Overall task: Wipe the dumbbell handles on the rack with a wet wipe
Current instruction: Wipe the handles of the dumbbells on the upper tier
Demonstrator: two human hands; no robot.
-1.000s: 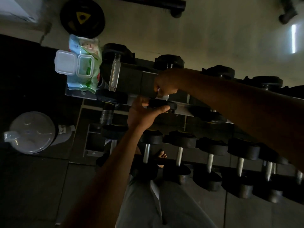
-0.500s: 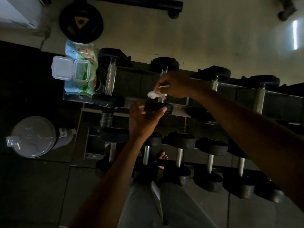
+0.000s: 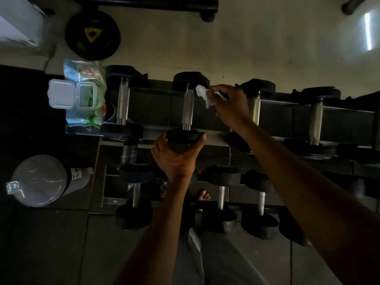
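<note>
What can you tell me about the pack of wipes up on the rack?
The wipes pack is a soft, shiny, crinkly plastic bag, green and white with some red. Its white hard lid is flipped open to the left, showing the opening. It lies at the left end of the top shelf, beside a dumbbell. No hand touches it.

Wipes pack [image 3: 85,97] at left end of rack's [image 3: 156,103] top tier, dumbbells [image 3: 188,108] in a row to its right, bin [image 3: 39,181] on floor left of rack, weight plate [image 3: 93,34] behind
</note>
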